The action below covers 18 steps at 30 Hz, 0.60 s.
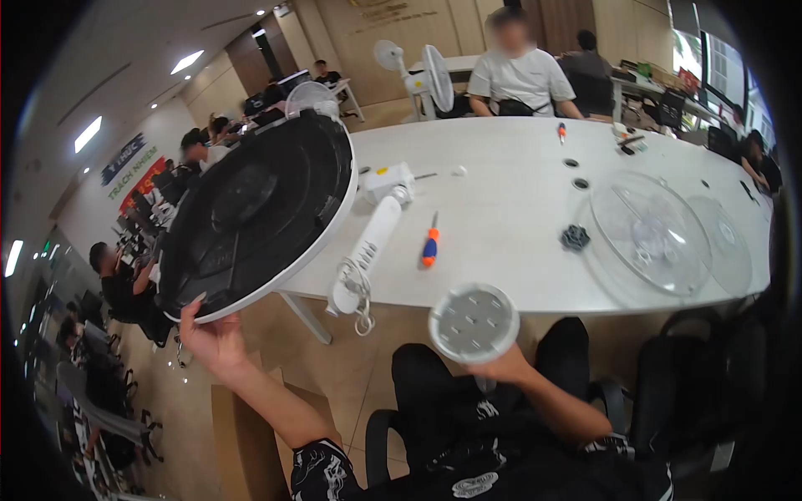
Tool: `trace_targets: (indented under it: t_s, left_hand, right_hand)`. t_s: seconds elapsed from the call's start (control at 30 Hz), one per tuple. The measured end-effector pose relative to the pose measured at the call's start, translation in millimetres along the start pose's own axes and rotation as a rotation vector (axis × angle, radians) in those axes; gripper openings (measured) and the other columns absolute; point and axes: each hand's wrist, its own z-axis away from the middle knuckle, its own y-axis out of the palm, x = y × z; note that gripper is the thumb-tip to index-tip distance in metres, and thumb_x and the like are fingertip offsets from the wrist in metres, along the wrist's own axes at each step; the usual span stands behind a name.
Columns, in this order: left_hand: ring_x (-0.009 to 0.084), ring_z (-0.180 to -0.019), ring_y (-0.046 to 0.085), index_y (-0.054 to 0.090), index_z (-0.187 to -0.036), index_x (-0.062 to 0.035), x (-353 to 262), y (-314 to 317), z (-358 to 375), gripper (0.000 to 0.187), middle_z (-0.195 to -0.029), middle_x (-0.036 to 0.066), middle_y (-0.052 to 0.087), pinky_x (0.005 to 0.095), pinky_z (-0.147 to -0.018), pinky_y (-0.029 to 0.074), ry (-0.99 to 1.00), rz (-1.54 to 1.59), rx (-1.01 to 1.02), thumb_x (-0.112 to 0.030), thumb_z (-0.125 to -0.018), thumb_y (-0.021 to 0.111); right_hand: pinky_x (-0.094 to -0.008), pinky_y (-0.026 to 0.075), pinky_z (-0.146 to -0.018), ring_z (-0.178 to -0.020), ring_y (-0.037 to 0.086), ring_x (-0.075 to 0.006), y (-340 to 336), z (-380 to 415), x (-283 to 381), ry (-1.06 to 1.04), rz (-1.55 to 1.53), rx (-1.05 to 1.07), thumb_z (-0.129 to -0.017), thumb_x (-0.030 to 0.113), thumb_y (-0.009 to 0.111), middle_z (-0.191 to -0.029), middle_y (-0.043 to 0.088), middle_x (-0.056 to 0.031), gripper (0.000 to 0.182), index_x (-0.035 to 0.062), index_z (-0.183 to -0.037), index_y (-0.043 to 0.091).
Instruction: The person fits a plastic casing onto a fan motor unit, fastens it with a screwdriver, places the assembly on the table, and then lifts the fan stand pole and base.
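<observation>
My left hand grips the lower edge of a large round fan base, tilted up so its black underside faces me. Its rim is white. In my right hand is a round white part with a grey end face bearing several small raised ribs; the rest of it is hidden from this angle. Between the two lies a white fan body with a coiled cord, on the table. A blue and orange screwdriver rests to its right.
On the white table are a dark knob, a clear round fan part and a second small screwdriver. Assembled fans stand beyond the far edge. A person sits opposite. A cardboard box is below my left arm.
</observation>
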Motion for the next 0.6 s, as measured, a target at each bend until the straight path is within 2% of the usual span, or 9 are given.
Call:
trace_targets:
  t_s: [0.07, 0.13, 0.23, 0.27, 0.3, 0.37, 0.4, 0.43, 0.6]
  left_hand:
    - [0.033, -0.11, 0.065, 0.063, -0.113, 0.0028, -6.9, 22.1, 35.8, 0.037, -0.119, 0.016, 0.066, 0.0519, -0.098, 0.055, -0.042, 0.132, 0.035, 0.0, -0.076, 0.059]
    - [0.0333, -0.114, 0.064, 0.061, -0.117, 0.003, -12.2, 28.2, 66.8, 0.041, -0.121, 0.016, 0.066, 0.0526, -0.101, 0.053, -0.106, 0.165, 0.073, -0.001, -0.076, 0.058]
    - [0.0328, -0.118, 0.062, 0.061, -0.12, 0.0017, -5.1, 35.8, 103.4, 0.045, -0.123, 0.016, 0.066, 0.0533, -0.104, 0.05, -0.125, 0.179, 0.089, -0.003, -0.075, 0.057]
    - [0.0326, -0.117, 0.062, 0.061, -0.121, 0.0016, -0.9, 34.3, 116.0, 0.046, -0.122, 0.016, 0.066, 0.0526, -0.104, 0.05, -0.151, 0.168, 0.015, -0.003, -0.075, 0.057]
    - [0.0325, -0.117, 0.062, 0.061, -0.122, 0.0014, 2.5, 32.1, 126.7, 0.048, -0.122, 0.015, 0.066, 0.0519, -0.105, 0.05, -0.171, 0.157, -0.049, -0.002, -0.075, 0.057]
    - [0.0328, -0.116, 0.062, 0.061, -0.124, 0.0011, 32.8, 2.2, 138.4, 0.05, -0.12, 0.015, 0.066, 0.0502, -0.104, 0.051, 0.016, -0.043, -0.147, -0.001, -0.074, 0.055]
    - [0.0333, -0.114, 0.063, 0.061, -0.124, 0.002, 33.9, 32.6, 153.0, 0.051, -0.119, 0.015, 0.066, 0.0499, -0.103, 0.052, -0.145, 0.112, -0.011, 0.0, -0.074, 0.054]
    - [0.0338, -0.112, 0.064, 0.06, -0.124, 0.003, 31.1, 55.0, 170.8, 0.051, -0.119, 0.016, 0.067, 0.0496, -0.101, 0.053, -0.316, 0.254, 0.109, 0.001, -0.073, 0.053]
    - [0.038, -0.114, 0.065, 0.058, -0.125, 0.0049, 68.3, 38.7, 177.5, 0.052, -0.124, 0.02, 0.065, 0.0524, -0.103, 0.052, -0.547, 0.33, 0.204, -0.002, -0.074, 0.053]
  right_hand:
    - [-0.0392, 0.049, -0.097, -0.108, 0.066, -0.0236, 10.5, -22.8, 7.1, 0.023, 0.068, 0.039, -0.067, 0.015, 0.084, -0.118, 0.069, -0.0116, 0.062, 0.0032, -0.124, 0.062]
    - [-0.0397, 0.052, -0.089, -0.095, 0.067, -0.0253, 23.2, -37.7, -1.2, -0.079, 0.188, 0.063, -0.065, 0.015, 0.082, -0.103, 0.071, -0.0143, 0.056, 0.0009, -0.116, 0.064]
    - [-0.0388, 0.051, -0.089, -0.095, 0.067, -0.0267, 36.8, -50.0, 0.8, -0.056, 0.192, 0.022, -0.064, 0.017, 0.082, -0.102, 0.07, -0.0162, 0.058, 0.0006, -0.116, 0.063]
    - [-0.0392, 0.052, -0.09, -0.099, 0.067, -0.0285, 39.0, -50.6, 11.2, -0.007, 0.209, 0.029, -0.065, 0.018, 0.081, -0.107, 0.07, -0.0174, 0.059, -0.0003, -0.118, 0.063]
    - [-0.0392, 0.052, -0.09, -0.099, 0.067, -0.0285, 42.3, -49.3, 11.0, -0.035, 0.209, 0.025, -0.065, 0.018, 0.081, -0.107, 0.07, -0.0174, 0.059, -0.0003, -0.118, 0.063]
    - [-0.0392, 0.051, -0.095, -0.104, 0.067, -0.0296, 49.6, -56.0, -5.1, -0.262, 0.491, -0.19, -0.066, 0.02, 0.083, -0.112, 0.07, -0.0185, 0.066, -0.0026, -0.123, 0.061]
    - [-0.0385, 0.049, -0.101, -0.111, 0.066, -0.0295, 51.5, -64.2, -29.5, -0.265, 0.131, -0.208, -0.085, 0.033, 0.076, -0.12, 0.069, -0.0183, 0.062, -0.0036, -0.131, 0.058]
    - [-0.0385, 0.049, -0.101, -0.111, 0.066, -0.0295, 44.6, -64.6, -23.6, -0.281, 0.141, -0.217, -0.085, 0.033, 0.076, -0.12, 0.069, -0.0183, 0.062, -0.0036, -0.131, 0.058]
    - [-0.0385, 0.049, -0.101, -0.111, 0.066, -0.0295, 24.0, -47.5, -26.0, -0.283, 0.106, -0.251, -0.086, 0.034, 0.074, -0.121, 0.069, -0.0182, 0.061, -0.0036, -0.131, 0.058]
